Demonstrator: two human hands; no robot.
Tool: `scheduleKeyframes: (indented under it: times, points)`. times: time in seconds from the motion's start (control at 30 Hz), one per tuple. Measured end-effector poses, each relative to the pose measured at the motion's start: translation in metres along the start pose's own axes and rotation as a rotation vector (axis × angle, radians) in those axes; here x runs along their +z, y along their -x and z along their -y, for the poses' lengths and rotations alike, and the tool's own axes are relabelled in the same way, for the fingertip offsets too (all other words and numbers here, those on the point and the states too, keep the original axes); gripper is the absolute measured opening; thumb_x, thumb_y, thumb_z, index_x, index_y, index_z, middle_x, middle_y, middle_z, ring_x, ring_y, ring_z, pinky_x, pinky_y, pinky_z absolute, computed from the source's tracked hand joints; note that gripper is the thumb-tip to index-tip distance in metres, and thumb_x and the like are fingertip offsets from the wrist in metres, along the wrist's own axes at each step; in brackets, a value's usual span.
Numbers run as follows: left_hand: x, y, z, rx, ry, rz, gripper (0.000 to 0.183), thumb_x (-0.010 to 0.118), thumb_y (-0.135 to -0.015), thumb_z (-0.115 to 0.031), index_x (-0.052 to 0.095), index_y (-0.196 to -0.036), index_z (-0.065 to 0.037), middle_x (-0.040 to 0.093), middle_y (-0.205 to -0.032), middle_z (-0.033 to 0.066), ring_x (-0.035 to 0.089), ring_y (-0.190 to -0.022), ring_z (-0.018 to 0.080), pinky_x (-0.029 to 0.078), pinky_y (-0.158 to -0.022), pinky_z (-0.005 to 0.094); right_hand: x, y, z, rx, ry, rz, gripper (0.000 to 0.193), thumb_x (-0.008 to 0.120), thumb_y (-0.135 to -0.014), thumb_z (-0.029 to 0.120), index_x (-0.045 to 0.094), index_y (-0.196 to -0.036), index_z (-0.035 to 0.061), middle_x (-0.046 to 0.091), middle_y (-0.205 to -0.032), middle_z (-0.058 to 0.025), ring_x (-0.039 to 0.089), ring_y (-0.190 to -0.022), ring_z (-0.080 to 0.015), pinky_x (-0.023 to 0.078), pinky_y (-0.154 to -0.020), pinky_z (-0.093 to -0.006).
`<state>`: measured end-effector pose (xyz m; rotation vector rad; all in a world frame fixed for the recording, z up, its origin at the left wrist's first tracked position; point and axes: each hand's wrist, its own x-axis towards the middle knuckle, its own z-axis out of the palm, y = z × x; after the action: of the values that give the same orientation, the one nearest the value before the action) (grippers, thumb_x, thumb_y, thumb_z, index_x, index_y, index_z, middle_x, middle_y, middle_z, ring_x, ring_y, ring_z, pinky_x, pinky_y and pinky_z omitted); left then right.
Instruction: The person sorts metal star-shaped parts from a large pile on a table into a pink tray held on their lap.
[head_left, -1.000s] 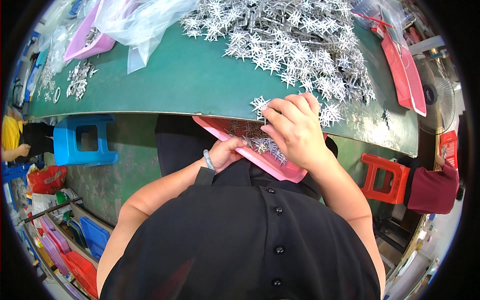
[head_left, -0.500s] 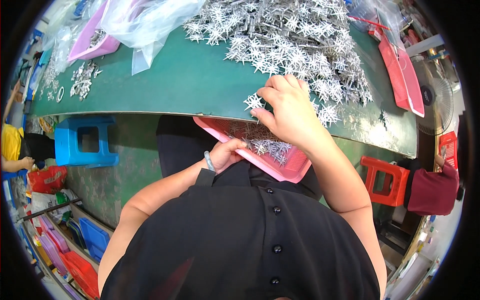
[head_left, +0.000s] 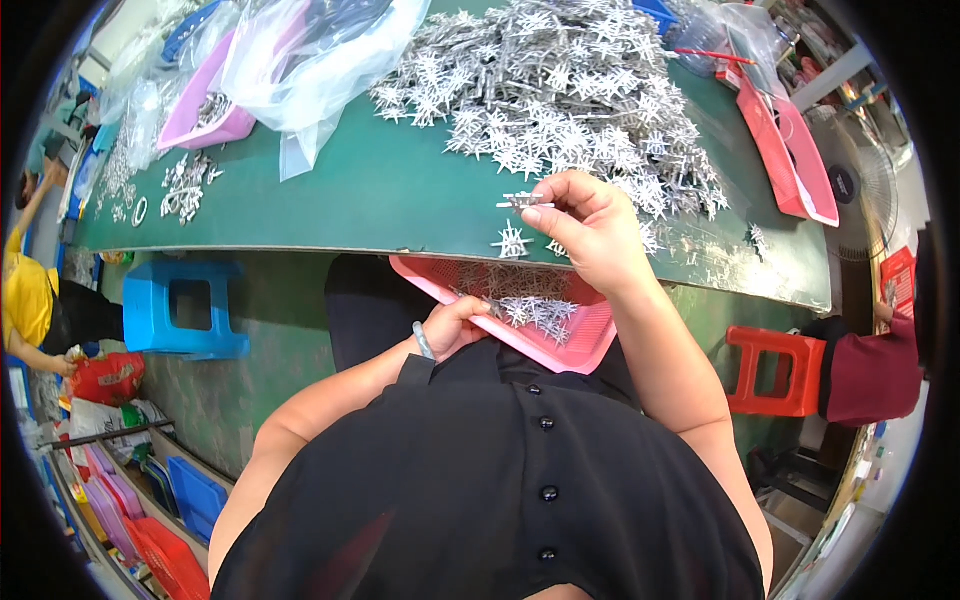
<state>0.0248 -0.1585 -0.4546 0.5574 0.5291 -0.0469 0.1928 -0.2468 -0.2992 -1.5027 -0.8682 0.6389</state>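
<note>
A large pile of silvery star-shaped metal pieces (head_left: 560,90) covers the far middle of the green table (head_left: 330,210). Above the table's near edge, my right hand (head_left: 605,230) pinches one spiky metal piece (head_left: 522,201) between thumb and fingers, seen edge-on. Just below it a single star-shaped piece (head_left: 511,240) lies at the edge. On my lap rests a pink basket (head_left: 590,345), partly under the table, with more of these metal pieces (head_left: 540,312) inside. My left hand (head_left: 455,326), closed, grips the basket's near left rim; its fingertips are partly hidden.
A purple tray (head_left: 235,125), clear plastic bags (head_left: 310,80) and small metal parts (head_left: 187,185) occupy the table's left. At right stand a pink-red basket (head_left: 785,150) and a fan (head_left: 850,190). A blue stool (head_left: 185,310) and red stool (head_left: 775,372) flank me; people sit both sides.
My right hand has drawn back slightly from the pile's edge, lifting one metal piece in a pinch. My left hand stays on the basket. The view has shifted a little.
</note>
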Motion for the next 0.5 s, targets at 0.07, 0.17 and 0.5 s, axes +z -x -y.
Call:
scheduleKeyframes:
  times: [0.07,0.17,0.5]
  points:
    - [-0.006,-0.002,0.001,-0.026,-0.025,-0.010,0.047,0.054,-0.074,-0.013,0.045,-0.117,0.003,0.057,-0.108,0.0150,0.055,-0.100,0.0251,0.040,-0.093,0.0394,-0.003,0.003,-0.001,-0.027,-0.020,-0.021,0.010,0.067,-0.074,0.008,0.059,-0.077,0.0030,0.053,-0.067,0.0048,0.044,-0.061,-0.0042,0.038,-0.057,-0.0203]
    - [-0.009,-0.003,0.003,-0.031,-0.008,-0.020,0.049,0.054,-0.074,-0.013,0.043,-0.119,0.004,0.056,-0.109,0.0155,0.055,-0.101,0.0256,0.041,-0.093,0.0387,-0.009,0.008,-0.003,-0.087,-0.029,-0.033,0.009,0.067,-0.075,0.008,0.060,-0.078,0.0035,0.053,-0.067,0.0054,0.044,-0.062,-0.0037,0.038,-0.058,-0.0195]
    - [0.007,0.007,-0.003,-0.012,-0.040,-0.036,0.051,0.055,-0.075,-0.015,0.041,-0.121,0.004,0.052,-0.114,0.0174,0.052,-0.105,0.0276,0.039,-0.096,0.0405,-0.019,0.018,0.008,0.013,-0.308,-0.013,0.008,0.066,-0.076,0.004,0.059,-0.081,0.0024,0.058,-0.074,0.0018,0.050,-0.066,-0.0043,0.041,-0.062,-0.0192]
